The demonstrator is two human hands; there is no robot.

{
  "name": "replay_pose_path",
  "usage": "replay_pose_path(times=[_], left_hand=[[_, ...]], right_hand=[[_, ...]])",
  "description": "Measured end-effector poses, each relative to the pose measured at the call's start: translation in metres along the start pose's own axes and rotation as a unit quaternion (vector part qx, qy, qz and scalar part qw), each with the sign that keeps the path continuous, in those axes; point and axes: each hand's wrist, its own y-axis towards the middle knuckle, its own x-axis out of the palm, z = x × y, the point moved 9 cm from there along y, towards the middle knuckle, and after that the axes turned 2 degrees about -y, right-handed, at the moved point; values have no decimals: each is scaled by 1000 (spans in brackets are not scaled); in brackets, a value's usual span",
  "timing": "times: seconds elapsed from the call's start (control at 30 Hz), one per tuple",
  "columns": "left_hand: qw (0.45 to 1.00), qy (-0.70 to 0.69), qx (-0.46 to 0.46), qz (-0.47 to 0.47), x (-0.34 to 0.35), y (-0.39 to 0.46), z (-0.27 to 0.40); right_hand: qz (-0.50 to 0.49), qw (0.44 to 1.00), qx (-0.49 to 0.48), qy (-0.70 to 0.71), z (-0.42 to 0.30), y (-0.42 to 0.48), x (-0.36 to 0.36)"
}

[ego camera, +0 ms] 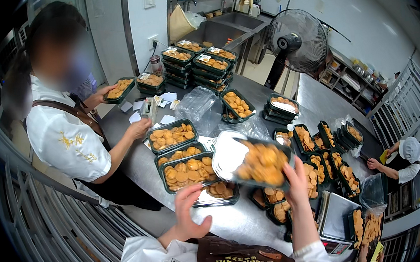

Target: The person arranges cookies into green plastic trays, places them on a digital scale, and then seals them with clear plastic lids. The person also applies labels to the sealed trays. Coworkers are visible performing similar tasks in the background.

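My right hand (296,181) grips the right end of a dark green plastic tray of round golden cookies (262,162), tilted above the steel table and blurred. Bright glare (229,153) whitens its left side, apparently on a clear lid. My left hand (189,212) is raised at the near table edge with fingers apart, holding nothing. Just beyond it sits a lidded cookie tray (219,192) with glare on top. Farther back stand more filled trays, one a broad open-looking tray (189,172), another a tray (172,136) nearer the co-worker.
At left, a co-worker (70,137) holds a cookie tray (119,90) and a small clear device (149,108). Labelled trays (211,64) are stacked behind plastic bags (198,105). Rightward are several cookie trays (327,165), a scale (337,217), a fan (298,41) and another person (406,161).
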Motion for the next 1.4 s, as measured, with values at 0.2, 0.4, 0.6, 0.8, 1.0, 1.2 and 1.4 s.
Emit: replay_pose_path(times=[0.2, 0.4, 0.6, 0.8, 1.0, 1.2, 1.4], left_hand=[[992, 11, -121, 27, -34, -37, -27], [974, -51, -205, 81, -41, -55, -57], [976, -43, -205, 52, -27, -39, -63], [979, 39, -182, 78, -38, -23, -57], [966, 110, -210, 100, -50, -14, -63], [964, -46, -261, 26, -14, -3, -70], [734, -446, -461, -222, 106, -12, -65]], right_hand=[[-155, 985, 56, -48, 95, 139, 154], [-164, 936, -13, -311, 170, 171, 194], [-165, 859, -47, -482, 134, 184, 178], [-11, 780, 142, -610, 192, 270, 6], [53, 861, 499, -81, 317, 229, -19], [91, 895, 407, 157, 277, 228, 6], [18, 946, 240, 216, 116, 111, -15]])
